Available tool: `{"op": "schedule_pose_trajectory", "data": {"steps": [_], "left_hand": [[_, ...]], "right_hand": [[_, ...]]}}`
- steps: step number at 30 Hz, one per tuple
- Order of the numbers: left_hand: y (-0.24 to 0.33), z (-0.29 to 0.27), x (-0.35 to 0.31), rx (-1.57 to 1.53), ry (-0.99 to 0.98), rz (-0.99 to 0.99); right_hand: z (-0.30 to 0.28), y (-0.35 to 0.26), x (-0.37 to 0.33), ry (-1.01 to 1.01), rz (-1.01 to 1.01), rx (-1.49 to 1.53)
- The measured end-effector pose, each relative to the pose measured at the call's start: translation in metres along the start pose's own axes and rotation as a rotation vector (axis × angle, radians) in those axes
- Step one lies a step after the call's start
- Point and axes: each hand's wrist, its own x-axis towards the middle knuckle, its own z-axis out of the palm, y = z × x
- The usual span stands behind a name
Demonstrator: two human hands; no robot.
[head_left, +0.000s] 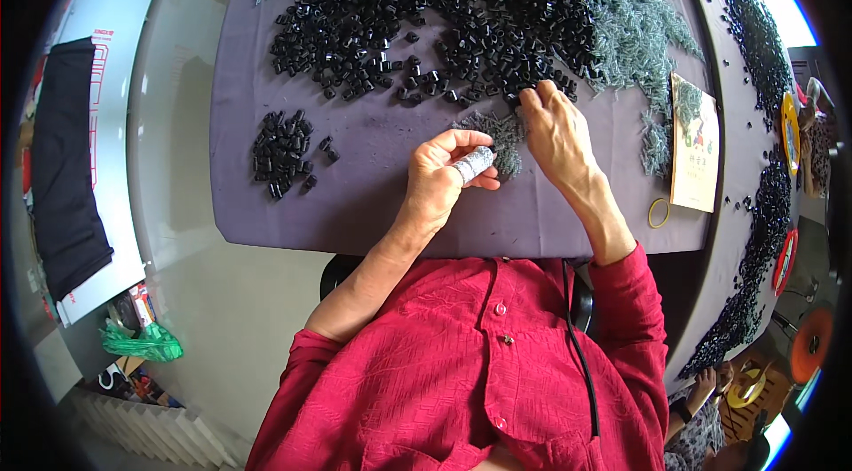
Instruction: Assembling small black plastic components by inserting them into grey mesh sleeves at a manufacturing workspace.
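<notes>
My left hand [442, 180] is closed around a bundle of thin grey metal pins [472, 162], held just above the purple table [373, 196]. My right hand [552, 129] reaches forward with its fingertips pinched at the near edge of a large heap of small black plastic pieces [426, 10]. A small loose heap of grey pins [504, 136] lies on the table between the two hands. A separate small cluster of black pieces [280, 153] sits to the left of my left hand.
A wide spread of grey pins [635, 32] lies at the right. A yellowish booklet [694, 145] and a yellow rubber band [659, 213] lie near the right edge. More black pieces [763, 205] run along the far right, where another person's hand [706, 382] shows.
</notes>
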Motion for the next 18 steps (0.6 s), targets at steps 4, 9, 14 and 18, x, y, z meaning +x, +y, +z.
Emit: {"op": "schedule_pose_trajectory", "data": {"steps": [4,9,14,18], "left_hand": [[0.0,0.0,-0.003,-0.037,-0.003,0.014],[-0.001,0.003,-0.002,-0.038,0.005,0.024],[-0.003,0.009,-0.002,-0.048,0.004,0.009],[-0.002,0.012,-0.003,-0.036,0.011,0.023]], "right_hand": [[0.0,-0.001,-0.006,0.022,0.011,0.002],[0.003,0.005,-0.023,0.017,0.099,0.119],[-0.004,0.005,-0.026,0.018,0.091,0.194],[-0.024,-0.011,-0.035,0.138,0.301,0.646]]}}
